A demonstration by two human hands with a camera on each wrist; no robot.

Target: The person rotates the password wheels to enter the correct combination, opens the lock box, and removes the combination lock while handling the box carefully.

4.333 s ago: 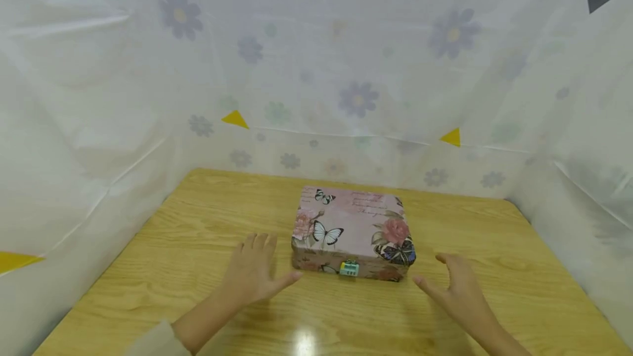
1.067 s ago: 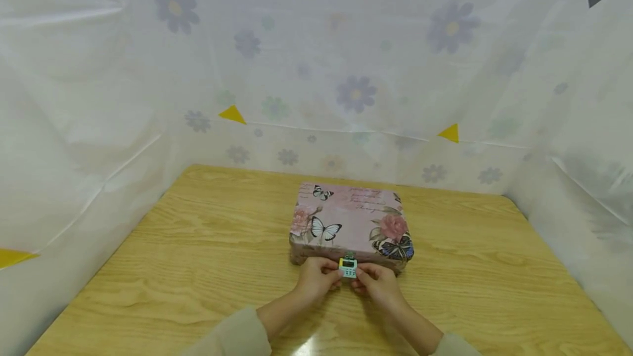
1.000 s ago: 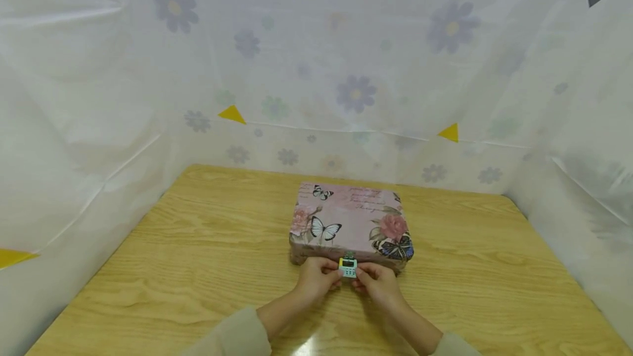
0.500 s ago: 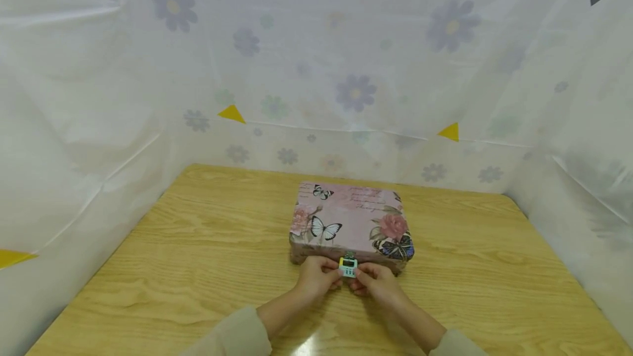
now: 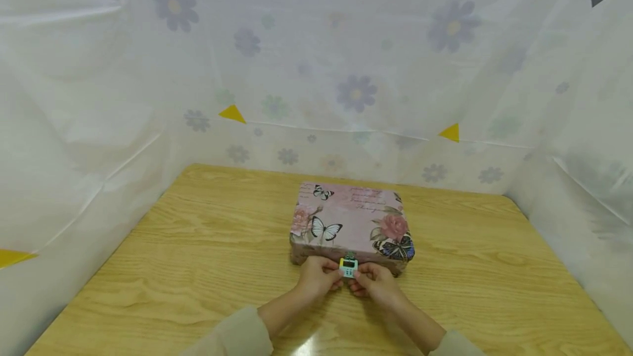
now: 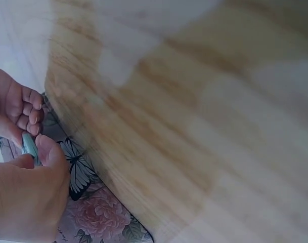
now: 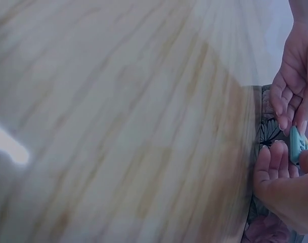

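Observation:
A pink tin box (image 5: 351,218) with butterflies and roses on its lid stands on the table, its lid down. At the middle of its front hangs a small mint-green combination padlock (image 5: 348,272) with a yellow edge and a row of number dials. My left hand (image 5: 315,277) pinches the padlock's left side between thumb and fingers. From the right, my right hand (image 5: 382,285) pinches the other side, its thumb at the dials. Both wrist views show the padlock (image 6: 30,145) edge-on between the two hands. The digits are too small to read.
The wooden table (image 5: 207,246) reaches out around the box on all sides. Pale flowered sheeting (image 5: 296,70) hangs behind the table and along both its sides. A bright light reflection (image 5: 304,346) lies on the table near the front.
Earlier both hands were apart on either side of the box; they have since come together at the padlock and pinch it. Over the last second, the right thumb shifts slightly at the dials.

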